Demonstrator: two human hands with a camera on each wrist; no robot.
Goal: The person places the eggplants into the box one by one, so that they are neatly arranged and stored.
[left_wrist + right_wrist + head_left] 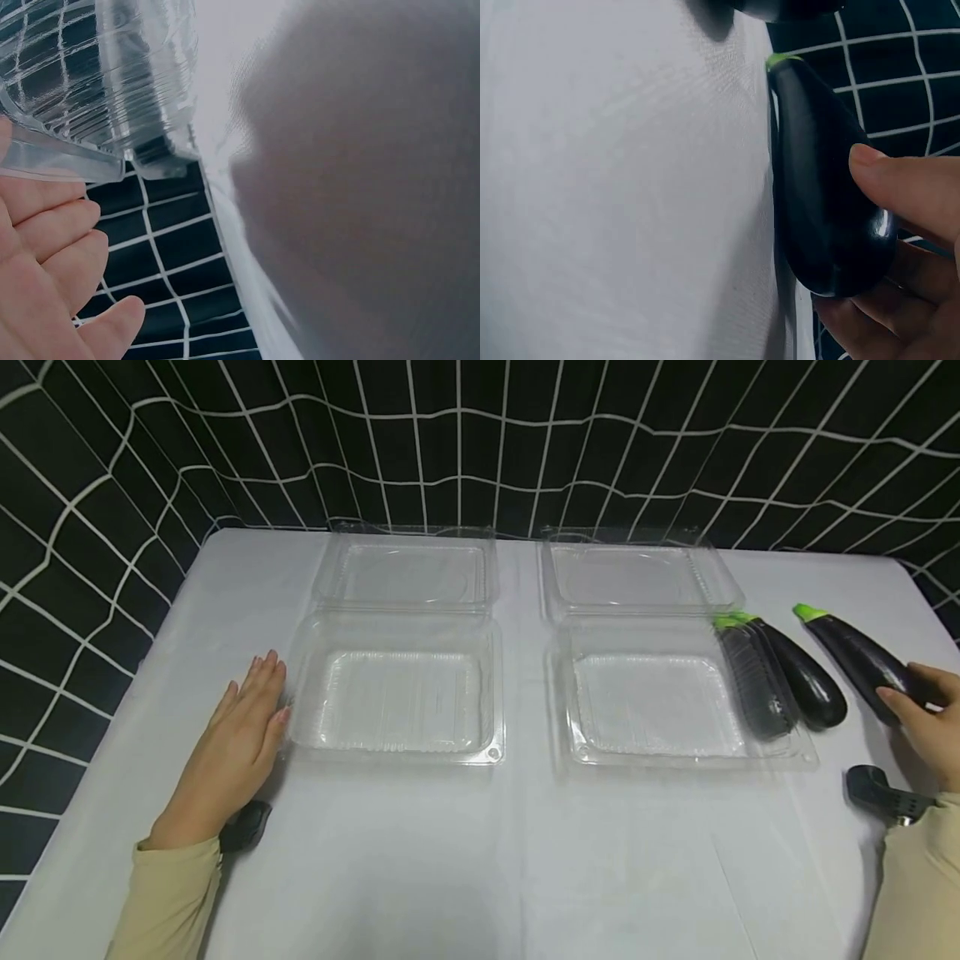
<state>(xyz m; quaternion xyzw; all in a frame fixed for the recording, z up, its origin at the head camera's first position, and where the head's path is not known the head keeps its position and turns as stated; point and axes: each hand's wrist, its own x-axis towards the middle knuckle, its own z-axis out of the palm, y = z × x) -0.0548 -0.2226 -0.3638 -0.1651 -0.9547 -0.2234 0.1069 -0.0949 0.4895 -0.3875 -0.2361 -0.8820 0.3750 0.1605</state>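
Note:
At the table's right side my right hand (930, 714) grips the thick end of a dark eggplant (855, 647) with a green stem end. Thumb and fingers lie on opposite sides of that eggplant (821, 180) in the right wrist view. Left of it, two more eggplants rest side by side: one eggplant (806, 672) on the cloth, the other (753, 685) seen through the clear plastic of the right container (652, 758). My left hand (243, 727) has its fingers extended beside the left edge of the left clear container (397, 756), fingertips pointing away from me.
Both hinged containers stand with their lids folded back, the left lid (408, 577) and right lid (637, 577) toward the table's far edge. A white cloth (450, 860) covers the table. Black panels with white netting (480, 443) rise behind it and along the left.

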